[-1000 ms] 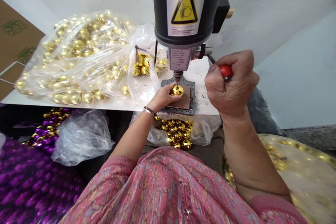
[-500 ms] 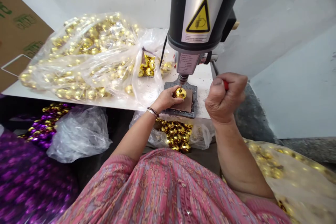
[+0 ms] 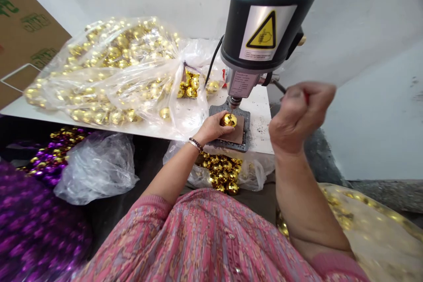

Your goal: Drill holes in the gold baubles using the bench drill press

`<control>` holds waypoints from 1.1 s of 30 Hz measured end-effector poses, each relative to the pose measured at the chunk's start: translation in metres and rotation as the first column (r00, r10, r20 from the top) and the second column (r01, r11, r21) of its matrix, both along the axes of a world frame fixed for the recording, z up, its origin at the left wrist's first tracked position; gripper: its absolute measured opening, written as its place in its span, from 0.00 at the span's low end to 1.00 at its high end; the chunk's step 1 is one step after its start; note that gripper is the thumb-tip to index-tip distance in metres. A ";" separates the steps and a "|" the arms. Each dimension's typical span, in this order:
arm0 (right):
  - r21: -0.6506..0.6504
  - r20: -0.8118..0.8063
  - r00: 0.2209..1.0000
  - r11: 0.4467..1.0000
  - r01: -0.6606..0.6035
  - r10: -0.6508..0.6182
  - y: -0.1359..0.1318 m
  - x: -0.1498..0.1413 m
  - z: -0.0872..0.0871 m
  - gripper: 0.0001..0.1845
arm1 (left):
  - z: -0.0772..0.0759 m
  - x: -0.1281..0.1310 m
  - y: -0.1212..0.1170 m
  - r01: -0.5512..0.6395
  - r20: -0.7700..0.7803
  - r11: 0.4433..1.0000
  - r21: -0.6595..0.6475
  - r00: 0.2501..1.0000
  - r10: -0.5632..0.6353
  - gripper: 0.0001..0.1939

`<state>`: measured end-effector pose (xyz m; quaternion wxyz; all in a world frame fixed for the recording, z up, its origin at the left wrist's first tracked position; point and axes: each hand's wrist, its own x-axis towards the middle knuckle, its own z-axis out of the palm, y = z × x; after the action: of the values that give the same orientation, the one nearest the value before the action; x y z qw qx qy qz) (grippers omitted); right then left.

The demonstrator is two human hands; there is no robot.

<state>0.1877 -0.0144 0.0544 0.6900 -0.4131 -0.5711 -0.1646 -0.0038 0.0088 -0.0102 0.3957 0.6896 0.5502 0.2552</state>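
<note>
In the head view, two bare hands work at one drill press [image 3: 271, 17] standing on a white desk [image 3: 259, 119]. The left hand [image 3: 213, 128], two bracelets [image 3: 195, 144] at its wrist, holds one faceted gold ball [image 3: 230, 120] between thumb and fingers; the ball sits on a brown board [image 3: 236, 134] laid over the grey base [image 3: 246, 128], directly under the chuck [image 3: 234, 102]. Whether the bit has entered the ball cannot be told. The right hand [image 3: 294, 116], slightly blurred, is closed around the red knob [image 3: 307, 98] of one lever [image 3: 279, 86] at the press's side. Two labels show on the press: a warning label [image 3: 268, 33] with a yellow triangle picturing a hand, its small print unreadable, and a pale specification label [image 3: 245, 83] whose lines are too fine to make out. One large clear bag [image 3: 115, 83] of gold balls fills the desk's left part, its contents too many to count. A second open bag [image 3: 224, 172] of gold balls lies below the desk's front edge, and a third bag [image 3: 373, 229] is at lower right. One crumpled clear bag [image 3: 99, 169] rests at left, near one purple bundle [image 3: 36, 229]. One cardboard box [image 3: 20, 70] bears three green printed marks, not clearly legible.
</note>
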 end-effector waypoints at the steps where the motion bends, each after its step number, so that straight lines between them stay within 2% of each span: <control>1: -0.027 -0.016 1.000 1.000 -0.011 0.011 0.005 0.002 0.012 0.23 | 0.001 -0.001 -0.003 -0.010 -0.005 1.000 0.010 1.000 0.010 0.24; 4: -0.200 -0.035 0.998 0.978 -0.064 0.058 0.016 0.010 0.040 0.20 | 0.006 -0.012 -0.019 0.004 -0.014 1.000 0.025 1.000 -0.004 0.22; 6: -0.259 -0.041 0.997 0.964 -0.067 0.058 0.020 0.014 0.050 0.17 | 0.009 -0.025 -0.033 0.080 -0.016 0.997 -0.001 0.997 -0.080 0.22; 9: -0.266 -0.088 0.995 0.961 -0.071 0.049 0.021 0.015 0.053 0.13 | 0.010 -0.046 -0.051 0.230 -0.035 0.971 -0.067 0.972 -0.233 0.25; 12: -0.296 -0.097 0.992 0.950 -0.101 0.075 0.018 0.016 0.053 0.12 | 0.009 -0.062 -0.057 0.247 -0.078 0.963 -0.105 0.964 -0.256 0.31; 15: -0.308 -0.087 0.993 0.945 -0.108 0.085 0.014 0.020 0.052 0.13 | 0.009 -0.065 -0.050 0.112 -0.108 0.991 -0.067 0.987 -0.119 0.28; 17: -0.304 -0.083 0.994 0.948 -0.097 0.075 0.011 0.021 0.051 0.14 | 0.012 -0.065 -0.040 -0.080 -0.128 0.995 0.053 0.988 0.086 0.22; 18: -0.306 -0.080 0.994 0.948 -0.092 0.070 0.010 0.021 0.051 0.15 | 0.014 -0.066 -0.035 -0.200 -0.135 0.970 0.136 0.967 0.218 0.21; 19: -0.308 -0.078 0.995 0.947 -0.086 0.065 0.009 0.021 0.050 0.15 | 0.015 -0.068 -0.030 -0.320 -0.141 0.921 0.221 0.924 0.355 0.20; 21: -0.303 -0.077 0.995 0.949 -0.084 0.063 0.009 0.019 0.047 0.14 | 0.015 -0.076 -0.022 -0.526 -0.150 0.774 0.353 0.785 0.601 0.21; 23: -0.280 -0.083 0.995 0.957 -0.074 0.053 0.009 0.014 0.044 0.13 | 0.010 -0.087 -0.016 -0.655 -0.177 0.643 0.398 0.633 0.754 0.27; 25: -0.249 -0.093 0.995 0.968 -0.043 0.021 0.009 0.010 0.042 0.13 | 0.003 -0.100 -0.011 -0.717 -0.221 0.592 0.368 0.552 0.804 0.34; 26: -0.240 -0.093 0.996 0.970 -0.028 0.006 0.010 0.008 0.041 0.13 | -0.001 -0.106 -0.008 -0.727 -0.240 0.598 0.339 0.547 0.802 0.37; 28: -0.227 -0.081 0.997 0.974 -0.012 -0.006 0.009 0.006 0.039 0.15 | -0.007 -0.116 -0.001 -0.714 -0.261 0.643 0.278 0.588 0.766 0.37; 31: -0.208 -0.064 0.998 0.978 -0.022 0.009 0.008 0.004 0.037 0.18 | -0.013 -0.127 0.010 -0.667 -0.236 0.723 0.180 0.685 0.690 0.24; 33: -0.200 -0.065 0.998 0.979 -0.025 0.012 0.008 0.004 0.036 0.18 | -0.014 -0.132 0.014 -0.657 -0.177 0.745 0.112 0.725 0.666 0.15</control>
<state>0.1915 -0.0064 0.0908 0.6640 -0.4804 -0.5664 -0.0865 -0.1358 0.0225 -0.0245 0.2053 0.4788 0.7921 0.3180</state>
